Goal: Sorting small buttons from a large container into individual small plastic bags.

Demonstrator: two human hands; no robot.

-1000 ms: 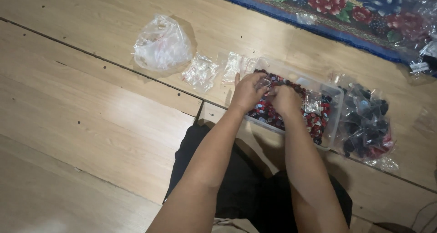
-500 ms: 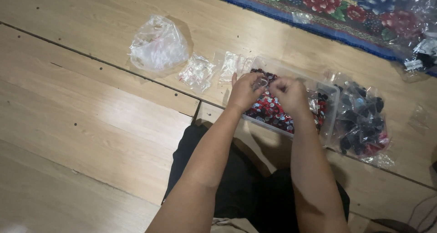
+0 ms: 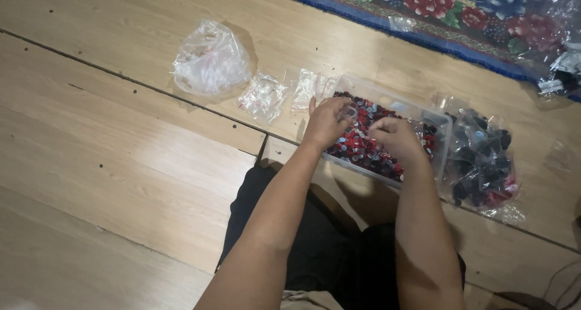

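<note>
A light wooden floor (image 3: 121, 140) is seen from above, with a floral rug (image 3: 460, 7) edged in blue laid along its far side. A clear rectangular plastic container (image 3: 445, 134) is set on the floor directly before the seated person and is filled with small red, black and pale blue pieces (image 3: 363, 143), too small for their kind to be told. Just beside the container, on its right, a clear plastic bag of mostly black pieces (image 3: 481, 161) is laid. A larger crumpled clear bag (image 3: 209, 65) is placed well apart to the left, and two small flat clear packets (image 3: 263, 96) (image 3: 307, 87) are laid between it and the container. The left hand (image 3: 327, 122) is held over the near left part of the container, fingers curled, with a small clear item seemingly pinched at the fingertips. The right hand (image 3: 396, 137) is rested on the pieces, fingers bent down among them; whether anything is held in its grip cannot be told.
</note>
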